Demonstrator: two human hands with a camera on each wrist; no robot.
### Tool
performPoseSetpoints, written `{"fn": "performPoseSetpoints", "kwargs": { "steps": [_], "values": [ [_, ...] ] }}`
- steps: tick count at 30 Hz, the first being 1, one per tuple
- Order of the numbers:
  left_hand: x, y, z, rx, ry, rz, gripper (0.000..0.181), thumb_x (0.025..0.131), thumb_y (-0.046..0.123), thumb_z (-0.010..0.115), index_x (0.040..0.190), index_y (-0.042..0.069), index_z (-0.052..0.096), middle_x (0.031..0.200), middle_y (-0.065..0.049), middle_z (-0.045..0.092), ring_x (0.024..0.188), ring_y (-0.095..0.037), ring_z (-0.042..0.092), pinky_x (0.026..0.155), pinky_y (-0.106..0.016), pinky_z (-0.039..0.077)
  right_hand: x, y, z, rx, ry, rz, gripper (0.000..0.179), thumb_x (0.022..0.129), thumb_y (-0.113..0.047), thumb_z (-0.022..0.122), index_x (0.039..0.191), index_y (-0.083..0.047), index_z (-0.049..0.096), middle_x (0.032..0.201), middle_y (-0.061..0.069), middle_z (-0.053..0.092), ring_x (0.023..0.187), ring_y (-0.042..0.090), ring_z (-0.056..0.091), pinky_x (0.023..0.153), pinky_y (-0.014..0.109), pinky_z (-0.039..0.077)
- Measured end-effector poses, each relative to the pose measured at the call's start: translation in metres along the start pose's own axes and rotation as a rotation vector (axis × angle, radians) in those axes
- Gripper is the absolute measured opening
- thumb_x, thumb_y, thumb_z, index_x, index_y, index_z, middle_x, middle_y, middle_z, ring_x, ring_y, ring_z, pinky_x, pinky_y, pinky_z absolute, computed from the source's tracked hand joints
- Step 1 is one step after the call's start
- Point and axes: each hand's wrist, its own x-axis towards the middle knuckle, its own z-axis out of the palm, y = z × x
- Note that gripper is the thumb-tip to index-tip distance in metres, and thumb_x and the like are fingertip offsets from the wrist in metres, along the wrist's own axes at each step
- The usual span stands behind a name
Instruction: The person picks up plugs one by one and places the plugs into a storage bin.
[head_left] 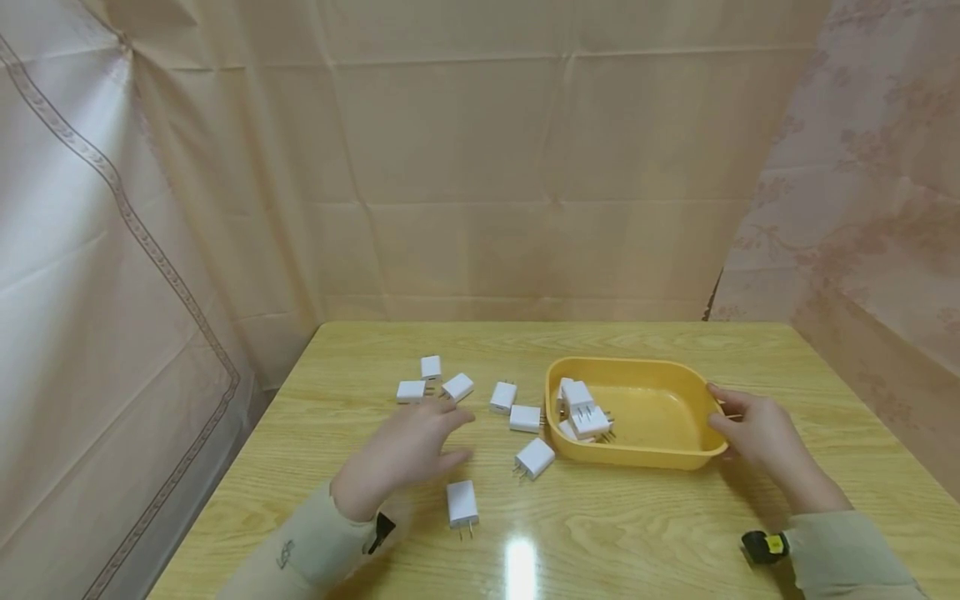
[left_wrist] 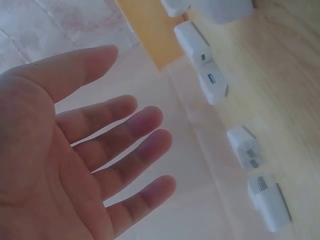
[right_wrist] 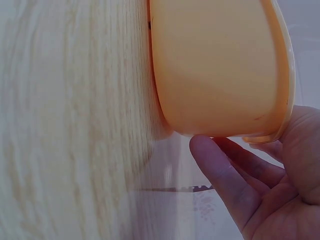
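Observation:
My left hand (head_left: 405,446) hovers over the left half of the table with fingers spread and nothing in its palm. Beyond its fingers lie white USB charger plugs, among them one on its side (head_left: 411,392) and one slanted (head_left: 457,386). Nearer me, another charger plug (head_left: 462,503) lies with its prongs toward me. The left wrist view shows the bare palm (left_wrist: 45,150) beside a row of plugs. My right hand (head_left: 761,429) grips the right end of a yellow plastic basin (head_left: 630,456), thumb at the rim, fingertips (right_wrist: 205,147) against the outer wall.
Several charger plugs (head_left: 587,419) are heaped at the left end inside the basin. More lie just left of it, one (head_left: 527,418) with its prongs at the wall. The wooden table (head_left: 600,533) ends at a draped cloth (head_left: 450,183) behind.

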Motion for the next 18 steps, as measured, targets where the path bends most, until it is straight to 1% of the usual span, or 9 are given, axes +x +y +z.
{"fn": "performPoseSetpoints", "kwargs": {
  "steps": [9, 11, 18],
  "values": [
    [-0.007, 0.002, 0.008, 0.003, 0.008, 0.026, 0.043, 0.092, 0.036, 0.074, 0.127, 0.011, 0.071, 0.121, -0.007, 0.069, 0.108, -0.025, 0.066, 0.091, -0.042, 0.054, -0.001, -0.002, 0.000, -0.011, 0.001, 0.006, 0.059, 0.097, -0.010, 0.057, 0.150, 0.009, 0.039, 0.125, 0.041, 0.057, 0.078, 0.025, 0.069, 0.056, 0.034, 0.059],
    [-0.008, 0.002, 0.010, 0.002, -0.001, 0.026, 0.043, 0.092, 0.036, 0.073, 0.127, 0.010, 0.070, 0.120, -0.007, 0.069, 0.107, -0.025, 0.066, 0.091, -0.043, 0.054, -0.001, -0.002, 0.000, -0.014, 0.000, 0.010, 0.059, 0.096, -0.010, 0.057, 0.150, 0.008, 0.039, 0.125, 0.041, 0.057, 0.079, 0.026, 0.069, 0.057, 0.034, 0.059],
    [-0.012, 0.004, 0.015, -0.012, -0.040, 0.021, 0.045, 0.093, 0.036, 0.073, 0.130, 0.010, 0.069, 0.122, -0.007, 0.069, 0.109, -0.025, 0.066, 0.096, -0.045, 0.052, -0.001, -0.003, 0.000, -0.020, 0.000, 0.015, 0.059, 0.096, -0.010, 0.057, 0.150, 0.008, 0.039, 0.126, 0.041, 0.057, 0.079, 0.025, 0.069, 0.057, 0.034, 0.059]
  ]
}}
